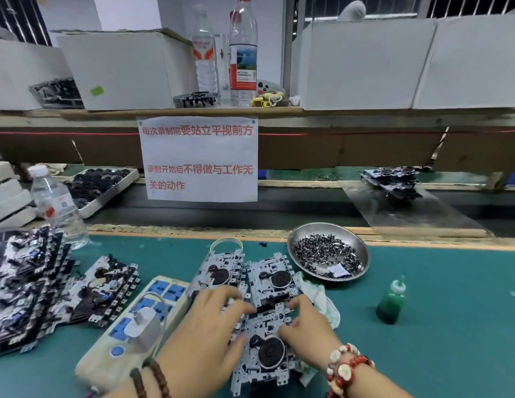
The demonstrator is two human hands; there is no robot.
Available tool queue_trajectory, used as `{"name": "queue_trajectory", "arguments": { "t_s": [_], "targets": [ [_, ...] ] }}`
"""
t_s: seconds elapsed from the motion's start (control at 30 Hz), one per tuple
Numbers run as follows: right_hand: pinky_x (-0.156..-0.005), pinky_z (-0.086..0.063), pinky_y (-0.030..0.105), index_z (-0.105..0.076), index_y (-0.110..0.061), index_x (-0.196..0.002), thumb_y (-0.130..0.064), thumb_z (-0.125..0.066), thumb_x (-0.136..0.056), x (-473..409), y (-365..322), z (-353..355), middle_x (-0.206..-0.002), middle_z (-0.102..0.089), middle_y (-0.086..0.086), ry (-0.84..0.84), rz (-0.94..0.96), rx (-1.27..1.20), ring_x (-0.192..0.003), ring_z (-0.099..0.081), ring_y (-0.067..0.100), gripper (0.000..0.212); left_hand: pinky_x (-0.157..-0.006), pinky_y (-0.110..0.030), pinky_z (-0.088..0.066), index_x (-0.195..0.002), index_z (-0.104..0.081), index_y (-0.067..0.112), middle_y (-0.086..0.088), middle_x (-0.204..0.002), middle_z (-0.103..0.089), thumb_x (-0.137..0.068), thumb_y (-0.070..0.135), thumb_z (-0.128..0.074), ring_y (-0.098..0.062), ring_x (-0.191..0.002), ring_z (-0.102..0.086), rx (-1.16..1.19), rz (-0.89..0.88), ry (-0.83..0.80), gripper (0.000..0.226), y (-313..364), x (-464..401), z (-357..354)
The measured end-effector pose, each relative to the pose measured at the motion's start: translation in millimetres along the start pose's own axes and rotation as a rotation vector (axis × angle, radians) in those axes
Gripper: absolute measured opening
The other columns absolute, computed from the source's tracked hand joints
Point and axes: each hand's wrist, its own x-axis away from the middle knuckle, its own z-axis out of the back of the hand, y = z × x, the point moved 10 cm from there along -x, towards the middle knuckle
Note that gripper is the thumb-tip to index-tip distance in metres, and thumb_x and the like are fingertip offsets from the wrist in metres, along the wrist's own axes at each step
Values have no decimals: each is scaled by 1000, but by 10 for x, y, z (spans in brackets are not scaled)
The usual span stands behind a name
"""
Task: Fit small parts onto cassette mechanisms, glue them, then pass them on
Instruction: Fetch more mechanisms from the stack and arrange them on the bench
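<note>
Head view: we're at the fitting step, left hand [213, 320] & right hand [303, 326] w/ fingers curled on the nearest cassette mechanism [265, 351] at the mat's [437, 326] near edge; glue bottle [392, 303] prob. next.

Three cassette mechanisms [267, 285] flat, touching, beside parts bowl [362, 251].

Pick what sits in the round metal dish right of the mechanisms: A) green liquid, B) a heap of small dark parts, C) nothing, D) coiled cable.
B: the metal dish holds a heap of small dark parts; the green liquid is in the bottle standing apart.
</note>
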Motion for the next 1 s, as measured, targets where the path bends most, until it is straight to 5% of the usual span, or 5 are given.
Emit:
{"name": "queue_trajectory", "arguments": {
  "t_s": [0.37, 0.6, 0.77, 0.9, 1.0],
  "targets": [
    [-52, -37, 17, -45, -7, -125, -25, -57, -86, 9, -125, 18, -95, -49, 1, -6, 5, -7, -64, -44, 7, 44, -114, -32, -4, -144, 23, 20, 6, -154, 7, -84, 60, -49, -13, -141, 1, 45, 28, -481, 102, 138, 1, -917],
    [-48, -33, 22, -49, 4, -124, -11, -57, -83, 12, -28, 90, -62, -36, -3, -3, -28, -83, -50, -34, 9, 44, -117, -34, 0, -147, 16, 18, 1, -157, 6, -100, 9, -28, -17, -143, 8, -94, 43, -402, 65, 15, -54, -994],
    [-45, -34, 18, -42, -8, -132, -10, -54, -86, 21, -43, 54, -62, -41, -6, -23, 5, -135, -50, -37, 5, 47, -116, -35, -11, -146, 17, 22, 4, -157, 2, -99, 28, -36, -15, -141, 1, -121, 16, -385, 71, 51, 50, -903],
    [-44, -34, 15, -41, -14, -132, -11, -53, -88, 26, -33, 41, -68, -45, -5, -64, 40, -85, -51, -38, 5, 46, -82, -35, -51, -139, -36, 19, -2, -127, -58, -58, 74, -64, -20, -114, -52, -267, -20, -224, 102, -15, 116, -465],
    [-44, -33, 17, -43, -21, -127, -13, -54, -87, 37, -23, 33, -73, -49, -3, -90, 50, -53, -50, -38, 7, 42, -109, -57, -6, -145, 15, 35, 0, -155, 16, -80, 44, -65, -28, -142, 12, -311, 61, -286, 104, -352, 118, -582]
  ]
}}
